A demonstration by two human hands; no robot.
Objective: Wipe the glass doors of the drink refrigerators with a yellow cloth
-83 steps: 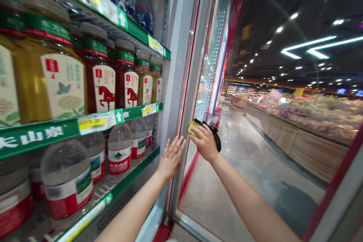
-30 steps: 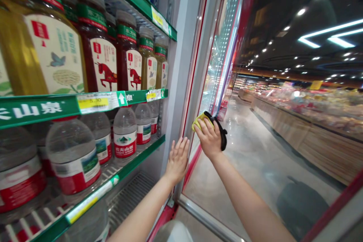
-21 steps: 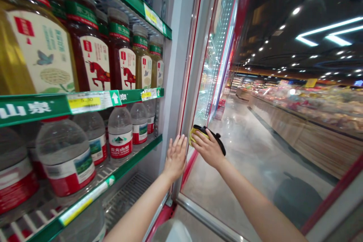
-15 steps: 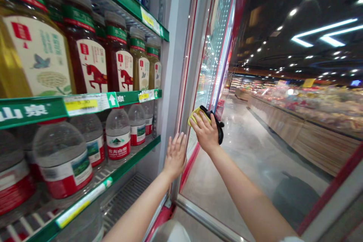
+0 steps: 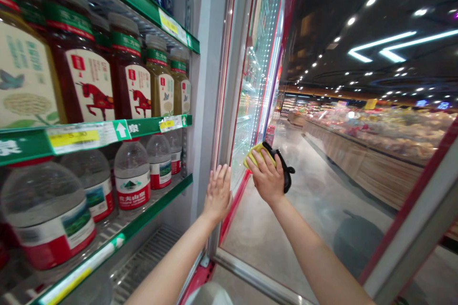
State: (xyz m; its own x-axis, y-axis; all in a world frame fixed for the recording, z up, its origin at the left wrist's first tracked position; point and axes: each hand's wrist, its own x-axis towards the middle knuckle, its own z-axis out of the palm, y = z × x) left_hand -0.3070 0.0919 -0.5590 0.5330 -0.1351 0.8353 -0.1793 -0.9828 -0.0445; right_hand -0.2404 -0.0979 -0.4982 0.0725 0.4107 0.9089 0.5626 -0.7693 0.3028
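Note:
My right hand (image 5: pixel 269 177) presses a yellow and black cleaning cloth (image 5: pixel 254 153) against the glass door (image 5: pixel 304 243). The fingers lie over the yellow side, and the black part with a small loop sticks out to their right. Against the inner edge of the metal door frame (image 5: pixel 224 128) rests my left hand (image 5: pixel 217 193), its fingers stretched out and holding nothing. The lower part of that palm is turned from view.
To the left, cooler shelves (image 5: pixel 150 219) carry tea bottles (image 5: pixel 91 86) and water bottles (image 5: pixel 132 176). A wooden display counter (image 5: pixel 358 167) with packaged goods stands beyond the glass. Along the door's bottom runs a metal rail (image 5: pixel 257 276).
My right hand and the cloth have slid right and slightly down over the glass. The view has shifted, so the shelves appear further left. My left hand stays on the frame.

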